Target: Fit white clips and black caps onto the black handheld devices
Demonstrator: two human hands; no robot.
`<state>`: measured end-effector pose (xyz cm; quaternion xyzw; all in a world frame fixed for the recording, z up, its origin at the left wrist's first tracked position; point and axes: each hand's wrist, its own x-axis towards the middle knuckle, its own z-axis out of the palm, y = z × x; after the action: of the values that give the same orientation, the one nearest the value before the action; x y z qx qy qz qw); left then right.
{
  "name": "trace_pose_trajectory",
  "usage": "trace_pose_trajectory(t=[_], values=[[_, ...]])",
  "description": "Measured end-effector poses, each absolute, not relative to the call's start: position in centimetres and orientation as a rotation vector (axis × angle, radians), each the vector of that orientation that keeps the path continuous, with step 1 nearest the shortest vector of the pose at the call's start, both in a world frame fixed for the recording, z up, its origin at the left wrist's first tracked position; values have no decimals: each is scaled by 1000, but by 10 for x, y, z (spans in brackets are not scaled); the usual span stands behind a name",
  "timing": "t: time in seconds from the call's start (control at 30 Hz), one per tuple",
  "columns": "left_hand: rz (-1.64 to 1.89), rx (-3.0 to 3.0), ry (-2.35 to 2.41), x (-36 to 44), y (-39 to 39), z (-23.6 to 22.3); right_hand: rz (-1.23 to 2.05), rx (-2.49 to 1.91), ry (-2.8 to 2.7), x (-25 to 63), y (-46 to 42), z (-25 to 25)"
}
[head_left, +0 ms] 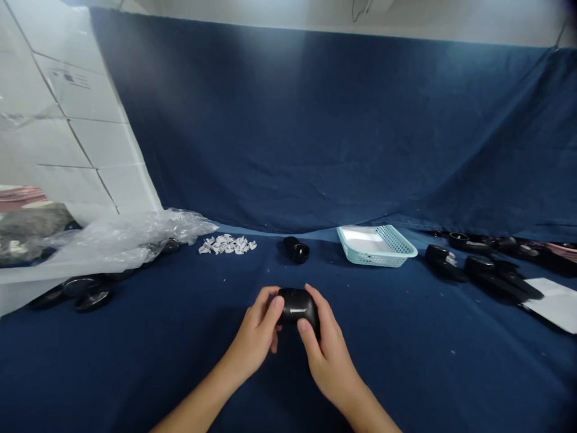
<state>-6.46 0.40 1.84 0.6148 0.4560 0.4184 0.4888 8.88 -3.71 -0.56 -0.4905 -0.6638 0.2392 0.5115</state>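
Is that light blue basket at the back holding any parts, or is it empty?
Empty, as far as shows: the basket sits upright on the cloth, its pale floor bare, no parts in it.

I hold a small black case (297, 307) between my left hand (256, 334) and my right hand (327, 349), low in the middle of the blue cloth and nearer to me than anything else on it. It is a rounded, glossy, pebble-shaped shell with a short line of pale lettering across the side that faces me, too small for me to read. It sits level and shut, its top bare to the light, with my left fingers wrapped round its left end and my right thumb and fingers closed over its right end.
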Motion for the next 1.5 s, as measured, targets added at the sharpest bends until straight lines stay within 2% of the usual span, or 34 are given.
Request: trace_pose_trajectory(t=[0.33, 0.73, 1.0, 1.23, 1.37, 1.5], values=[[703, 1107, 958, -74, 19, 20, 316, -1117, -1909, 101, -40, 7], [432, 929, 805, -85, 29, 11, 211, -1117, -2015, 105, -43, 11], [689, 1419, 754, -85, 23, 19, 757, -1208, -1493, 102, -37, 3], [769, 1955, 934, -82, 20, 18, 1221, -1216, -989, 101, -25, 6], [826, 2004, 861, -79, 18, 17, 1483, -1164, -765, 103, -25, 7], [810, 2000, 867, -80, 16, 20, 1567, -1139, -648, 103, -24, 5]])
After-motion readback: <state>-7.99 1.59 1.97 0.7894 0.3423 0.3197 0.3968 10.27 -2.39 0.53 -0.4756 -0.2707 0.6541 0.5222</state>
